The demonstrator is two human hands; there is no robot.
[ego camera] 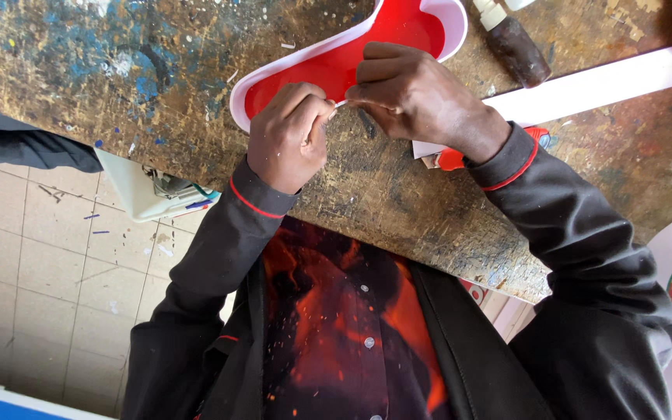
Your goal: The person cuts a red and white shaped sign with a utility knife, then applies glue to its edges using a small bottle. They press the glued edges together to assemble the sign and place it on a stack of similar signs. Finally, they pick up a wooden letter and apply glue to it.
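Note:
A red curved panel point(398, 31) with a raised white rim point(274, 74) lies on a worn, paint-stained wooden workbench point(118, 70). My left hand point(285, 140) is curled at the panel's near edge, thumb and fingers pinching the white rim. My right hand point(414, 93) meets it fingertip to fingertip and pinches the same rim just to the right. Both hands cover the spot they grip, so I cannot see what lies between the fingertips. Both arms wear dark sleeves with red cuff piping.
A brown bottle point(516, 48) with a pale cap lies at the top right, beside a long white strip point(608, 82). A small red tool point(451, 160) pokes out under my right wrist. An off-white box point(145, 194) hangs below the bench edge. Another person's dark sleeve point(25, 148) reaches in from the left.

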